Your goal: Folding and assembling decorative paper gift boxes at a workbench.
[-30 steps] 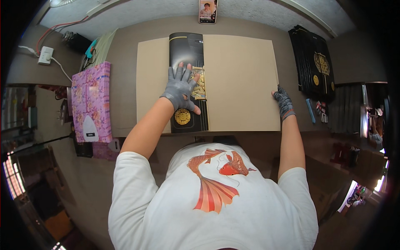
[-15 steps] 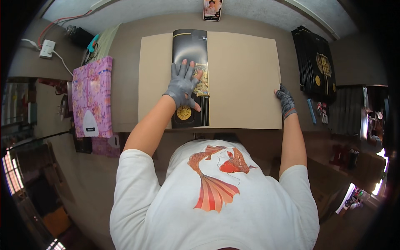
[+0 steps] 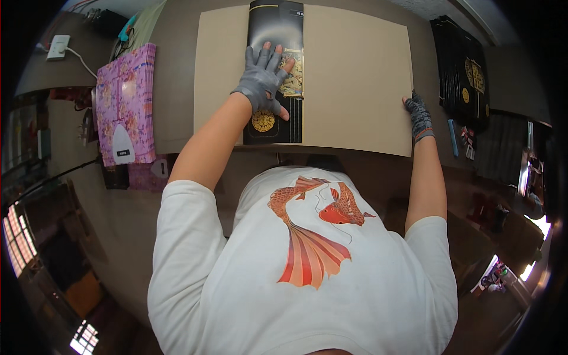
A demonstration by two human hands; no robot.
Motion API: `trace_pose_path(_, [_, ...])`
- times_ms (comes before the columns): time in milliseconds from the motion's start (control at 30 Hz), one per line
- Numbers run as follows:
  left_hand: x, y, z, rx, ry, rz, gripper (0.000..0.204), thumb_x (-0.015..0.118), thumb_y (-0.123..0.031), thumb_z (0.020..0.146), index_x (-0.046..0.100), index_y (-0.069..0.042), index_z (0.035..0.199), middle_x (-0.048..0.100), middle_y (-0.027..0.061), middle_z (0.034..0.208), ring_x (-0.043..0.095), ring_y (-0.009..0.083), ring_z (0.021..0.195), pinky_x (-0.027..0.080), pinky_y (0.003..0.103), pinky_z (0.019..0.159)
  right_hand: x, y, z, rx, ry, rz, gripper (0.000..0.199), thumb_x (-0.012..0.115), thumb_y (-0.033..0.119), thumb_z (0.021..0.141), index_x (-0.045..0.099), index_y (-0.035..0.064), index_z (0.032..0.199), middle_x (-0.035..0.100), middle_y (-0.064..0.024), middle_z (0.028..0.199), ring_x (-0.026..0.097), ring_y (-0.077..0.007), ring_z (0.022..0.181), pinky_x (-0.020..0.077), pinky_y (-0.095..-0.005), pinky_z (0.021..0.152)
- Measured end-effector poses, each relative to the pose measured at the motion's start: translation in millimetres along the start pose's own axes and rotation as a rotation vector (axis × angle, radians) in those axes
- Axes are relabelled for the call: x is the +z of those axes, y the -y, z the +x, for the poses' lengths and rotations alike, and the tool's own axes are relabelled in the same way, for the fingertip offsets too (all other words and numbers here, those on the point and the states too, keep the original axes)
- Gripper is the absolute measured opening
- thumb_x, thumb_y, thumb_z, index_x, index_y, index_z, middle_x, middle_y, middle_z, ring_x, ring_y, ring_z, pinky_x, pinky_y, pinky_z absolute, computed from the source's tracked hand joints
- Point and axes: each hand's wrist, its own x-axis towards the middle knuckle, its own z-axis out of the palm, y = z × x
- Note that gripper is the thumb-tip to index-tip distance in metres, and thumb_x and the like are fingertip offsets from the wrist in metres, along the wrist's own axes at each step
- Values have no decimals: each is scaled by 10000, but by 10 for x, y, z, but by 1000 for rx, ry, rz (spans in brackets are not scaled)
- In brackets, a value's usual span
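A broad brown cardboard-like sheet [image 3: 355, 77] lies across the table in front of me. Over it, left of the middle, runs an upright glossy black strip [image 3: 275, 26] printed with gold emblems; whether it is a folded part of the sheet I cannot tell. My left hand [image 3: 263, 80], in a grey fingerless glove, presses flat on this strip with fingers spread. At the sheet's right edge, my right hand [image 3: 419, 115], also gloved, has its thumb on the near face and its other fingers curled around the edge, partly hidden.
Purple flowered folded packaging [image 3: 127, 100] is stacked on the left. A stack of black and gold folded bags [image 3: 464, 74] stands at the right. Beside it lie a blue tool [image 3: 452, 138] and small items. A white power adapter [image 3: 58, 47] with cables sits far left.
The whole view has shifted, so the table's things sit higher and the phone at the back has left the picture. Both hands keep their places on the strip and sheet edge.
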Motion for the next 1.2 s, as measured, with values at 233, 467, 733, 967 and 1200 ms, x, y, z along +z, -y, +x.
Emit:
trace_pose_path(233, [-1, 17, -12, 21, -8, -6, 1322, 682, -803, 460, 203, -144, 1502, 77, 227, 1553, 8, 422, 1434, 15, 616, 1104, -38, -79, 68, -27, -33, -27, 582, 675, 219, 839, 476, -13, 1334, 555, -134, 1286, 497, -243, 1190, 338, -310, 1030])
trace_pose_path(467, [29, 60, -6, 39, -50, -21, 1343, 682, -806, 430, 221, -129, 1494, 107, 258, 1537, 33, 447, 1423, 35, 630, 1097, -6, 46, -8, -66, 0, 36, 513, 679, 203, 832, 534, -30, 1266, 626, -103, 1152, 571, -235, 1028, 413, -302, 933])
trace_pose_path(733, [14, 44, -59, 71, 3, -59, 1380, 658, -826, 423, 196, -95, 1498, 87, 282, 1532, 16, 464, 1419, 10, 634, 1091, -36, -187, 131, -109, -10, -21, 548, 689, 177, 824, 506, -26, 1299, 593, -123, 1232, 542, -244, 1127, 380, -295, 991])
trace_pose_path(967, [14, 84, -32, 83, 22, -55, 1376, 617, -861, 453, 167, -93, 1503, 55, 272, 1539, -14, 445, 1426, -26, 617, 1097, -39, -199, 128, -49, -9, 14, 571, 686, 179, 831, 481, -22, 1325, 561, -130, 1283, 519, -245, 1171, 368, -304, 1012])
trace_pose_path(1200, [-1, 102, -25, 70, 43, -68, 1375, 630, -851, 456, 152, -103, 1507, 38, 261, 1545, -27, 434, 1430, -33, 609, 1102, -29, -69, 55, -14, 33, 31, 546, 668, 171, 841, 488, 0, 1328, 565, -114, 1266, 521, -230, 1139, 373, -298, 994])
